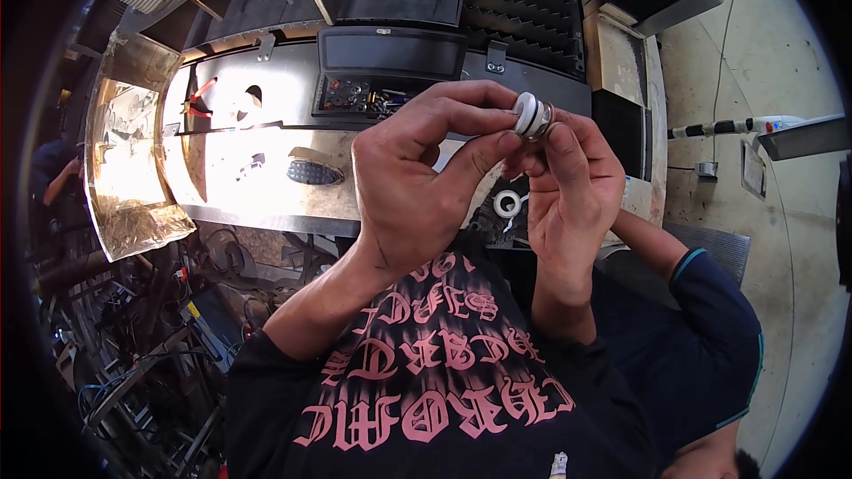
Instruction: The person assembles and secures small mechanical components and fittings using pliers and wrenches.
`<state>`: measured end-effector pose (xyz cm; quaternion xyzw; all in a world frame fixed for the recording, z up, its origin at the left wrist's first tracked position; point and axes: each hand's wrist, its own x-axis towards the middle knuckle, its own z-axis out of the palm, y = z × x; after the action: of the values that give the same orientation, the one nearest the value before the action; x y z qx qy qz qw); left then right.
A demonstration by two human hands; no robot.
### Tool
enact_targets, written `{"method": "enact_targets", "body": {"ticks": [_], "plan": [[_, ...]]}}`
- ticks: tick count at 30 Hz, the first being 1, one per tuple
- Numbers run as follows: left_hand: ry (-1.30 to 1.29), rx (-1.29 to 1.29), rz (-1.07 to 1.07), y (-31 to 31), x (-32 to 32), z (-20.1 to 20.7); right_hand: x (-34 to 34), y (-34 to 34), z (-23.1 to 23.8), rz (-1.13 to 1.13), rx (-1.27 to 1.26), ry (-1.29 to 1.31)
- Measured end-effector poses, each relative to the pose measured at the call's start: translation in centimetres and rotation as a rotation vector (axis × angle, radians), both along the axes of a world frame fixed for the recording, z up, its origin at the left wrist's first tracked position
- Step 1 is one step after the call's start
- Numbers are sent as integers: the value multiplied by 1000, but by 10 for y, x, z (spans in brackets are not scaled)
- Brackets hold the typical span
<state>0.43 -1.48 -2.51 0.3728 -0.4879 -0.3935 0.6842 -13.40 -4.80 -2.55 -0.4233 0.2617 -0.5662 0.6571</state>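
Observation:
Between the fingertips of both my hands, raised in front of my chest, is a small round white part [527, 110] with a dark band and a metal-looking rim. My left hand [413, 164] pinches its left side with thumb and forefinger. The thumb and fingers of my right hand [572, 182] close on its lower right side. Just below the hands, a white ring-shaped roll [507, 204] with a loose tail lies among dark items. My fingers hide part of the round part.
Behind my hands, an open black case [390, 58] holds small metal pieces. Red-handled pliers [199, 99] and a dark oval brush-like thing [314, 172] lie on the bench [266, 146]. A co-worker in a dark shirt [710, 337] is close on my right. Cluttered metal frames and cables [169, 346] stand at left.

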Motion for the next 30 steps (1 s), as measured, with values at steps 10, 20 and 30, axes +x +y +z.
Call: {"method": "enact_targets", "body": {"ticks": [10, 20, 30], "plan": [[-305, -48, 41, -7, 13, 18, 0, -1, 1, 115, 119, -182], [-411, -52, -40, -20, 21, 38, -2, -5, 4, 125, 72, -248], [-283, 57, -188, -27, 22, 47, -7, -3, 11, 123, 59, -275]]}}
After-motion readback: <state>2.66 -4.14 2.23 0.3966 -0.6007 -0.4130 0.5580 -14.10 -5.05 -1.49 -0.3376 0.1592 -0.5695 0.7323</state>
